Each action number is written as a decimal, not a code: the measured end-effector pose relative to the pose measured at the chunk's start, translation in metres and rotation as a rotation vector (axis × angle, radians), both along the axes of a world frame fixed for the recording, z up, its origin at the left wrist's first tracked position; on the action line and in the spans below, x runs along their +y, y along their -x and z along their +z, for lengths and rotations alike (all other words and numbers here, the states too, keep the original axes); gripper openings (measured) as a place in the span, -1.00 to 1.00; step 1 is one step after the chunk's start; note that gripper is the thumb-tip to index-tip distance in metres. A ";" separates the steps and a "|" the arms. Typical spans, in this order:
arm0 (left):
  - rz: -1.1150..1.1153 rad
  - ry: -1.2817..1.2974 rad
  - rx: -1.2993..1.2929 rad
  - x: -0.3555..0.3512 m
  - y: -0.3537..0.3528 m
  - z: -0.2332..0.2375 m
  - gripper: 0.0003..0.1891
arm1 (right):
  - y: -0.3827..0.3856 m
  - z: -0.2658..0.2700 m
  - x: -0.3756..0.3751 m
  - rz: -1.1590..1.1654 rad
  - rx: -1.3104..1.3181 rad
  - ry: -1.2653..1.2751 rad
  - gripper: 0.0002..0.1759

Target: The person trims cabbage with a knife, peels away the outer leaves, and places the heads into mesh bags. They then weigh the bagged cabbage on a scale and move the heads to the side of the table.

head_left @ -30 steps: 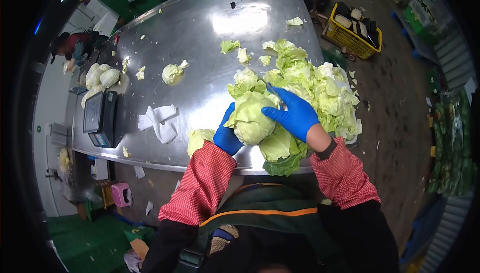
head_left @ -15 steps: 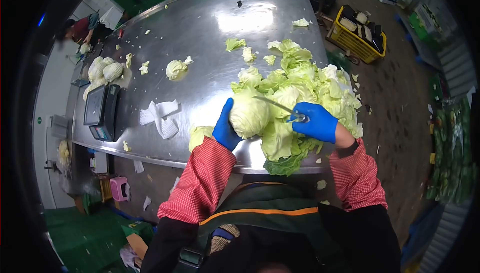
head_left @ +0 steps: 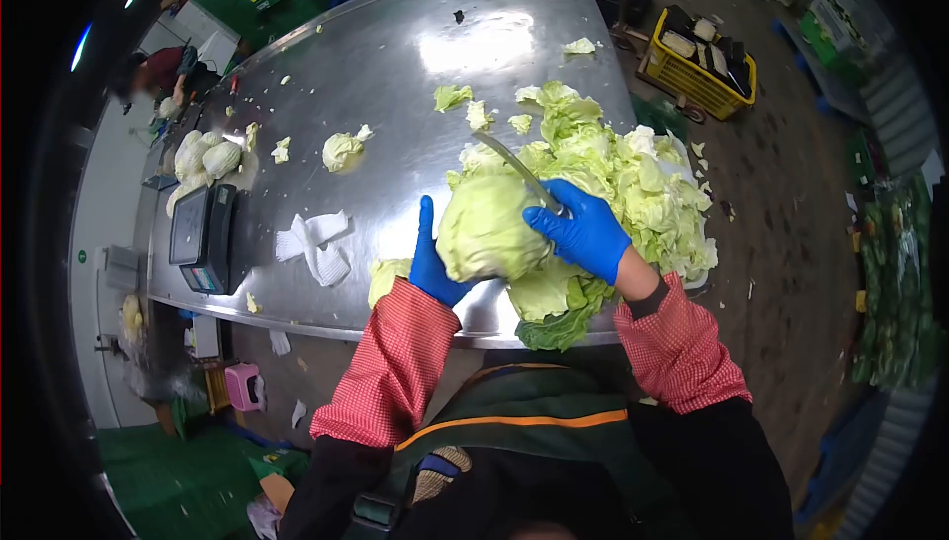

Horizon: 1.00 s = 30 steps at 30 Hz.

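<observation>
A pale green cabbage (head_left: 489, 228) is held above the metal table's front part. My left hand (head_left: 435, 268), in a blue glove, cups it from the left and below; the thumb points up and the fingers are partly hidden under the head. My right hand (head_left: 590, 233), gloved too, is closed round the handle of a knife (head_left: 514, 162), its thumb at the cabbage's right side. The curved blade points up and away to the left, behind the cabbage. Loose cabbage leaves (head_left: 643, 184) are heaped to the right. Another cabbage (head_left: 388, 278) shows partly beside my left hand.
On the steel table (head_left: 386, 75) lie a white cloth (head_left: 316, 246), a small cabbage (head_left: 342, 151) and leaf scraps. A scale (head_left: 203, 236) and netted cabbages (head_left: 208, 156) are at left. Another person (head_left: 163, 70) works at far left. A yellow crate (head_left: 700, 70) stands beyond the right edge.
My right hand has moved left, up to the cabbage, and the knife blade has swung more upright. The cabbage has turned, and my left thumb has come away from its side.
</observation>
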<state>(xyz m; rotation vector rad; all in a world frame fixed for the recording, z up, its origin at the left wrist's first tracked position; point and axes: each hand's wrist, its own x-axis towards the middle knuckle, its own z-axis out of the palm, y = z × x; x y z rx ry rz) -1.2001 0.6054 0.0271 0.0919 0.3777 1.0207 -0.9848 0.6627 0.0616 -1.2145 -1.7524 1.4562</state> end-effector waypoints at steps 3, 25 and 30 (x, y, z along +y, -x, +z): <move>0.145 -0.001 0.104 -0.005 0.003 -0.007 -0.23 | -0.003 -0.002 -0.001 0.019 0.258 0.481 -0.29; 0.426 -0.028 0.335 -0.016 0.001 -0.023 -0.21 | -0.010 -0.021 -0.025 0.031 0.414 0.504 -0.57; 0.433 0.018 0.245 -0.015 -0.014 -0.014 -0.25 | -0.016 -0.028 -0.024 -0.034 0.581 0.609 -0.64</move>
